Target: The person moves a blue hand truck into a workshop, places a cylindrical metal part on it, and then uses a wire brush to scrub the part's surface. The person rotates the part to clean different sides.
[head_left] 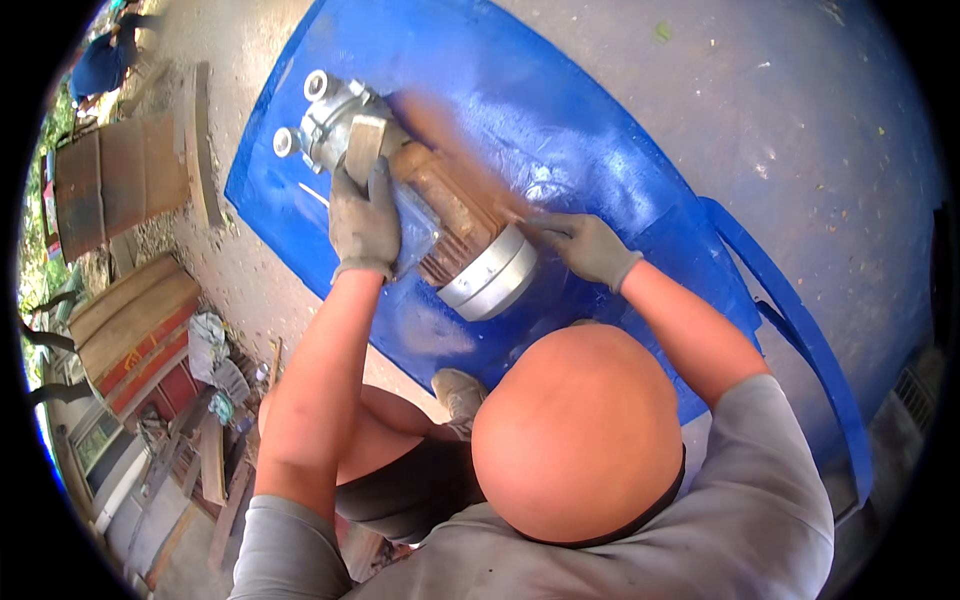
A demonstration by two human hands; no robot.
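Observation:
An electric motor [450, 200] with a brown, rusty ribbed body lies on a blue plastic surface [590, 140]. A silver metal pump head [335, 125] with two round ports is at its far left end, and a silver cap [490, 275] closes the near end. My gloved left hand [364, 222] is closed on a pale squared block [367, 145] beside the pump head; whether the block is fixed or loose I cannot tell. My gloved right hand [590, 247] pinches the near end of a long brown strip [450, 130], smeared by motion along the motor's right side.
My bent knee [580, 435] and shoe [460, 395] are close to the near edge. A blue curved bar [790, 300] runs along the right. Wooden planks [130, 310], a rusty panel [120, 180] and scraps lie at the left. Another person [100, 65] is at the far left.

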